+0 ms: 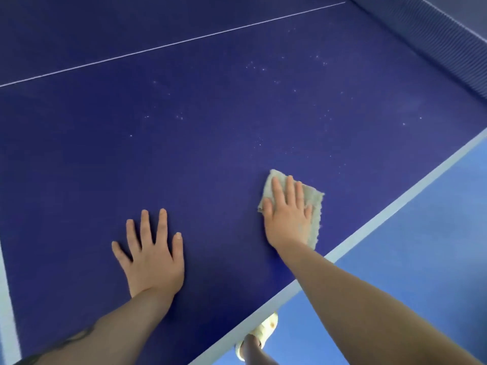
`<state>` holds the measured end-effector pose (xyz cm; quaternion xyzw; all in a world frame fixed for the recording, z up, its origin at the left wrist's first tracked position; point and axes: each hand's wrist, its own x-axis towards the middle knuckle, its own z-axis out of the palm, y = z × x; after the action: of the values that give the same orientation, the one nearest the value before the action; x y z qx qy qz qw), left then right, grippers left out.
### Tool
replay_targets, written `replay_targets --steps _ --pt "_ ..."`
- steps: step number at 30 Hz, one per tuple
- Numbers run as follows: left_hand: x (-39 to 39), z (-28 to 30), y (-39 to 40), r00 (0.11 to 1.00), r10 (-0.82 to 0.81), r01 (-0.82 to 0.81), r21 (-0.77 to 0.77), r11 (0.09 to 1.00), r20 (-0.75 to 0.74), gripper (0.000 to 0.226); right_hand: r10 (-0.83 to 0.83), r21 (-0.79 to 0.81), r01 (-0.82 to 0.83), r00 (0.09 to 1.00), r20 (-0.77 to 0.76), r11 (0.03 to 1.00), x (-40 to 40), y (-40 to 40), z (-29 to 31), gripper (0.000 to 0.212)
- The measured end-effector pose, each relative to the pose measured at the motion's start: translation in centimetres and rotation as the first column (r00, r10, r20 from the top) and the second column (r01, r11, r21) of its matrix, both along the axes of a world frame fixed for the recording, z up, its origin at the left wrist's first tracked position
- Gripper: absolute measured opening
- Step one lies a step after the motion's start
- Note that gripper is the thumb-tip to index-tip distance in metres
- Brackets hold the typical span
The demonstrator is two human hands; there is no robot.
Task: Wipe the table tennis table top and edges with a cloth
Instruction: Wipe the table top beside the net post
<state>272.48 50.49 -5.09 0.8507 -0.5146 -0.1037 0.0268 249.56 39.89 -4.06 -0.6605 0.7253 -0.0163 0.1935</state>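
No readable text, label, brand, number or sign anywhere in view (only plain white lines on the dark blue counter [210,159], which spell nothing).

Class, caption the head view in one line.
Right hand presses pale cloth on dusty blue table top; left hand flat.
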Motion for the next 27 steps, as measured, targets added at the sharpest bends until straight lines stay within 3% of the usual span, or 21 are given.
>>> replay_targets --steps 2,4,7,10,12,13,15,16,18,21,24,27 --pt "-0.1 0.0 0.3 0.995 -0.093 0.094 -0.013 0.995 0.04 0.054 -0.272 0.018 0.272 0.962 -0.01 0.962 -3.6 3.0 -0.1 0.057" --pt "-0.9 0.1 -0.2 0.969 -0.238 0.24 -0.024 0.97 0.067 0.053 -0.301 -0.053 0.3 0.954 -0.009 0.952 -4.0 6.9 -0.8 0.058" --pt "-4.4 0.4 -2.3 0.973 -0.23 0.23 0.0 0.973 -0.024 0.054 -0.002 -0.128 0.003 1.0 0.014 0.992 -0.9 11.0 -1.3 0.059" --pt "-8.0 0.4 -5.0 0.989 -0.133 0.133 -0.009 0.991 -0.058 0.056 0.357 -0.185 -0.365 0.931 -0.076 0.912 0.1 8.1 -1.5 0.054" --pt "-9.9 0.5 -6.7 0.991 -0.118 0.118 -0.007 0.993 -0.069 0.056 0.404 -0.173 -0.423 0.904 -0.138 0.889 -1.8 4.4 -1.2 0.054" --pt "-10.7 0.4 -7.4 0.993 -0.096 0.096 -0.004 0.995 -0.073 0.056 0.335 -0.15 -0.352 0.933 -0.13 0.924 -3.4 2.8 -1.2 0.055" --pt "-11.7 0.1 -8.1 0.997 -0.055 0.055 -0.004 0.998 -0.055 0.057 0.001 -0.038 -0.005 0.997 -0.083 0.999 -6.9 1.5 -0.8 0.056" --pt "-11.9 0.0 -8.2 0.998 -0.046 0.045 -0.006 0.999 -0.041 0.057 -0.161 -0.028 0.16 0.985 -0.055 0.987 -8.2 1.8 -0.9 0.056" --pt "-12.0 -0.2 -8.2 0.999 -0.046 0.046 -0.005 0.999 -0.025 0.058 -0.241 -0.086 0.236 0.969 -0.046 0.968 -8.5 4.1 -1.2 0.06" --pt "-12.0 -0.1 -8.1 0.999 -0.033 0.033 0.003 0.999 -0.032 0.058 0.052 -0.179 -0.062 0.997 -0.061 0.982 -4.8 7.5 -1.7 0.061" --pt "-12.2 0.2 -8.4 0.999 -0.018 0.019 0.011 1.0 -0.045 0.058 0.383 -0.159 -0.39 0.921 -0.073 0.907 -2.1 4.5 -1.4 0.055" --pt "-12.0 0.3 -8.6 0.999 -0.007 0.007 0.002 1.0 -0.049 0.057 0.499 -0.086 -0.498 0.867 -0.006 0.863 -3.5 -1.8 -0.7 0.055"
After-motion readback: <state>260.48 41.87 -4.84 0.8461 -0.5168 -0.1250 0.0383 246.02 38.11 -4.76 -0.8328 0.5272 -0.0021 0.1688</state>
